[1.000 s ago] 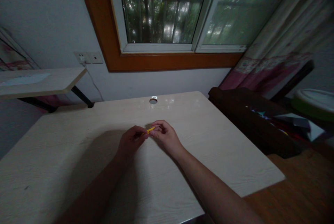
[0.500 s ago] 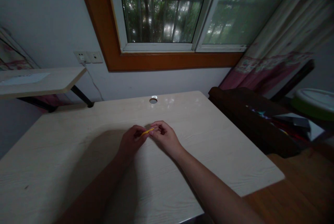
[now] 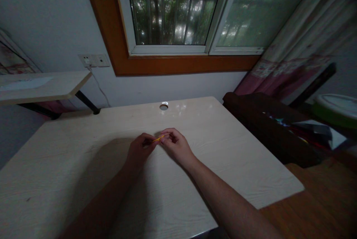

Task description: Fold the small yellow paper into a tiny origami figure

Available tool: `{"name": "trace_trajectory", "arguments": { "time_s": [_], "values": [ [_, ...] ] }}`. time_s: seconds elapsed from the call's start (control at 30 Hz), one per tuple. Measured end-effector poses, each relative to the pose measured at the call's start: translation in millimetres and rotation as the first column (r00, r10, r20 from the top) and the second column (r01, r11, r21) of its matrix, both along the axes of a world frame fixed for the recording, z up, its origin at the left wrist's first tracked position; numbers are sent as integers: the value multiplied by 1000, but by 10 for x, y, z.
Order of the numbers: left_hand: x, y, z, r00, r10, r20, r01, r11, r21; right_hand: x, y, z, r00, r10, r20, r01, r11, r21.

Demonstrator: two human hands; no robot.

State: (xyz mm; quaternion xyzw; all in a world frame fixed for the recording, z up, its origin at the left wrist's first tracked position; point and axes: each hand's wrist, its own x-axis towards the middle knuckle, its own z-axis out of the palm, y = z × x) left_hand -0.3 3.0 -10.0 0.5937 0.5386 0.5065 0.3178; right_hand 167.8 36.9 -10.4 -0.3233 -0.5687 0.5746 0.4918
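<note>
Both grips stay pinched shut on a thin yellow strip (image 3: pixel 158 139), barely shifted since a second ago, just above the tabletop (image 3: pixel 83 164). Left hand (image 3: pixel 141 150) and right hand (image 3: pixel 176 147) meet fingertip to fingertip, knuckles curled.

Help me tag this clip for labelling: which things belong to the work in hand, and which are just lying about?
In hand: small yellow strip, pinched between left hand and right hand, over the pale desk.
Lying about: side table, wall sockets, dark bench with papers, green-rimmed tub, curtain.
</note>
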Motion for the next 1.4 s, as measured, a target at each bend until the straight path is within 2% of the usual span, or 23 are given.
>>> {"name": "trace_trajectory", "arguments": {
  "time_s": [0.37, 0.57, 0.77, 0.93, 1.23, 1.4],
  "values": [
    [8, 28, -44, 1000, -9, 19, 9, 1000, -11, -8, 3, 28, 999, -42, 34, 41, 999, 6],
    [-8, 23, -47, 990, -144, -5, 142, 981, -134, 15, 4, 46, 992, -66, 107, 57, 994, 88],
    [-8, 15, -45, 971, -197, 136, 220, 959, -180, 22, -9, 51, 995, -44, 91, 36, 995, 89],
    [-12, 20, 7, 974, -167, 152, 193, 964, -183, 13, 7, 30, 994, -42, 97, 36, 997, 68],
    [-13, 24, 6, 988, -145, 61, 154, 973, -169, -8, 56, -66, 998, -42, 49, 41, 999, 13],
    [-9, 15, 25, 983, -179, 51, 185, 967, -173, -15, 60, -38, 999, -35, -2, 35, 999, -37]
  ]
}}
